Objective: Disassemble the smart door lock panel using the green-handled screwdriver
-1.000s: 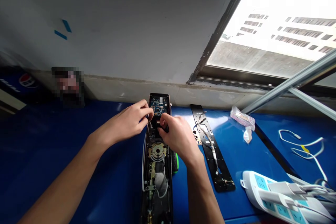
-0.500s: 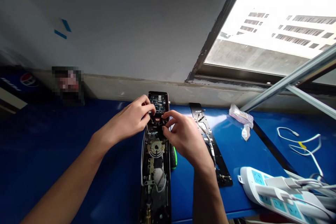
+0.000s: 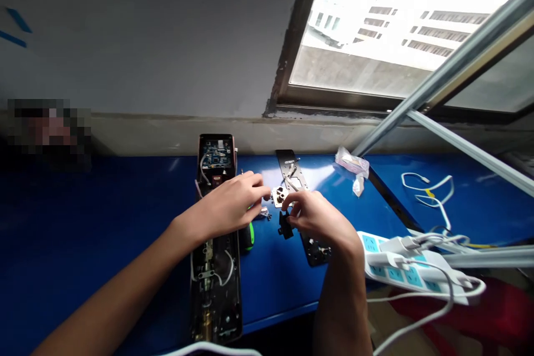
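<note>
A long black lock housing (image 3: 233, 289) lies lengthwise on the table, with a circuit board (image 3: 217, 156) at its far end and metal mechanism parts and white wires inside. My left hand (image 3: 236, 203) hangs over its right side, thumb and fingers apart and nothing visible between them. My right hand (image 3: 319, 217) pinches a small black part (image 3: 285, 226) above the table, right of the housing. Between my hands lies a metal plate part (image 3: 280, 197). Several screws (image 3: 267, 213) sit near my left fingertips. A green-and-black screwdriver handle (image 3: 249, 236) rests against the housing, partly hidden by my left hand.
Behind my right hand lies a long black plate (image 3: 286, 158) with wires. A plastic bag (image 3: 351, 161) and a white cable (image 3: 438, 194) are farther right. A white power strip (image 3: 400, 270) with plugs is at the right edge, below a metal frame bar (image 3: 400, 111).
Both hands have moved from the housing's upper interior to its right side. The small black part is now out in my right hand. The view has shifted right.
</note>
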A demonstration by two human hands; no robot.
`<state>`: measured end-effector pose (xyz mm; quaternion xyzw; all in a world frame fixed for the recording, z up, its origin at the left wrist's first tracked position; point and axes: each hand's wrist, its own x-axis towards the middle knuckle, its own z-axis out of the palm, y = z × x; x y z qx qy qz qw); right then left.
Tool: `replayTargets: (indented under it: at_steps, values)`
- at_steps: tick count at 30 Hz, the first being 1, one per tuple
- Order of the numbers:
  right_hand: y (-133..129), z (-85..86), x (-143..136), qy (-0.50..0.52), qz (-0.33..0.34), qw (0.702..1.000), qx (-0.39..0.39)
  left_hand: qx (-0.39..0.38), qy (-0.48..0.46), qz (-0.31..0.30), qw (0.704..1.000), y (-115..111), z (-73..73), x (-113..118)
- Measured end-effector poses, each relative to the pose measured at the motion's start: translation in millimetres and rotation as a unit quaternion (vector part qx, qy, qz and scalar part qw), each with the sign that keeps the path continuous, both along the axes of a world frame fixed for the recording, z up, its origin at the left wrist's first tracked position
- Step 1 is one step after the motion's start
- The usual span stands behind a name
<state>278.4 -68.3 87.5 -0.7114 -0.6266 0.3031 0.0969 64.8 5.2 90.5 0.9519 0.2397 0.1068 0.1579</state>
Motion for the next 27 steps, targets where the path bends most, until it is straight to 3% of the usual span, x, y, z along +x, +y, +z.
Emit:
replayTargets:
  at_steps: [5,11,15,27]
  values:
    - [-6.0,-12.5,19.0,-0.019,-0.023,0.999,-0.031,-0.022,0.103,-0.043,0.994,-6.8,-9.5,28.9]
    - [-0.2,-27.5,27.6,-0.028,-0.021,0.998,-0.048,-0.016,0.129,-0.054,0.99,-7.5,-27.0,48.0]
    - [5.2,-34.4,28.2,-0.03,-0.008,0.998,-0.047,-0.01,0.149,-0.057,0.987,-5.8,-31.5,51.0]
    - [8.5,-46.7,30.4,-0.025,0.021,0.998,-0.054,-0.014,0.14,-0.042,0.989,2.7,-25.5,46.9]
